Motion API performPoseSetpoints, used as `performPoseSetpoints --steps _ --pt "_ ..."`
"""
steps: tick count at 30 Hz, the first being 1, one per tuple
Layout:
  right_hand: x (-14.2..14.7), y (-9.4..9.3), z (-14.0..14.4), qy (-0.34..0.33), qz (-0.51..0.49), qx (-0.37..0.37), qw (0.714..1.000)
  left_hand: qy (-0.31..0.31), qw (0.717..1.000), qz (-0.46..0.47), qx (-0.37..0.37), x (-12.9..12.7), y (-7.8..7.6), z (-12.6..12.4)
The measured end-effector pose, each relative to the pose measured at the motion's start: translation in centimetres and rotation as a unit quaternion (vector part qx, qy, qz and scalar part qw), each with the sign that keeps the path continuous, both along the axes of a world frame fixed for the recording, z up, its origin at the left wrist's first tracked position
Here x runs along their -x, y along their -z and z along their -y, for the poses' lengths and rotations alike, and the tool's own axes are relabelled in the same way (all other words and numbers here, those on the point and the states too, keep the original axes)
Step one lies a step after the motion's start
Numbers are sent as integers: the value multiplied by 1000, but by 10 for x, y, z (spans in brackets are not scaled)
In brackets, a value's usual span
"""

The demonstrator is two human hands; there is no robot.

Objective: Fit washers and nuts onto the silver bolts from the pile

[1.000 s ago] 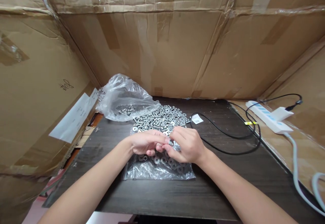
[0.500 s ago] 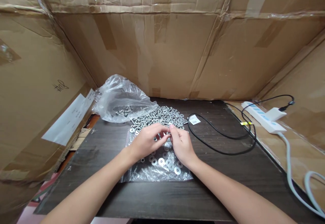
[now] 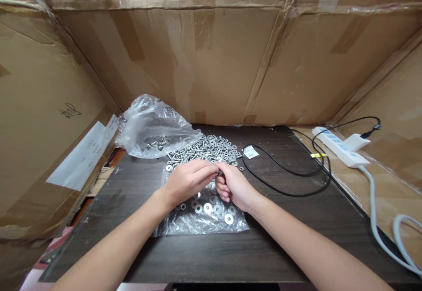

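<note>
Two hands meet at the middle of the desk (image 3: 296, 234). My left hand (image 3: 187, 181) and right hand (image 3: 234, 186) have drawn together since half a second ago, fingertips now touching, pinched on a small metal fastener (image 3: 219, 174) that is mostly hidden between them; I judge both closed on it, type not discernible. Directly beneath the grip lies a flat clear bag (image 3: 201, 216) with washers (image 3: 216, 207) spread on it. Just beyond the grip sits the loose heap of screws and washers (image 3: 206, 149), unchanged. Further off to the left is a crumpled plastic bag (image 3: 153, 126); to the right, a black cable (image 3: 290, 172) and white power strip (image 3: 339, 147). Assembly work appears to be continuing piece by piece.
</note>
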State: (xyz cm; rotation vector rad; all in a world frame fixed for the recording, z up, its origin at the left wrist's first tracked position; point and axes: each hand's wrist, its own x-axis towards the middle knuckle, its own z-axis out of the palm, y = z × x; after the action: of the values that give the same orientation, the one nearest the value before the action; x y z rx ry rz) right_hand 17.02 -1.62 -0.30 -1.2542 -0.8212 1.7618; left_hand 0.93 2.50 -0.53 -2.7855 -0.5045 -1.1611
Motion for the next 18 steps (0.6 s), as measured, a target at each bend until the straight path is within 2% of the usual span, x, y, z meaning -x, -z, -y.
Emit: performPoseSetpoints --steps 3,5,7,8,10,11,12,14,16,18 --pt "-1 0 -1 -21 0 23 1000 16 1000 9 8 -1 0 2" --pt "-2 2 -2 -47 6 36 998 32 998 24 44 -2 -1 4" --pt "-4 4 -3 -60 36 22 997 35 989 51 136 -4 -3 6" --pt "-6 5 -3 -49 69 -9 996 25 976 72 204 -4 -4 6" --pt "-9 5 -2 7 180 -136 974 -4 920 122 372 -5 -7 5" --pt "-12 4 -2 38 248 -225 942 -14 877 148 457 -5 -8 4" --pt "-14 3 -1 61 313 -317 893 -12 827 171 536 -4 -10 2" --pt "-18 1 1 68 410 -465 781 27 730 191 656 -2 -12 -3" --pt "-21 -1 2 40 463 -544 699 60 649 177 737 0 -14 -5" --pt "-21 -1 3 13 487 -584 649 78 596 141 786 2 -16 -5"
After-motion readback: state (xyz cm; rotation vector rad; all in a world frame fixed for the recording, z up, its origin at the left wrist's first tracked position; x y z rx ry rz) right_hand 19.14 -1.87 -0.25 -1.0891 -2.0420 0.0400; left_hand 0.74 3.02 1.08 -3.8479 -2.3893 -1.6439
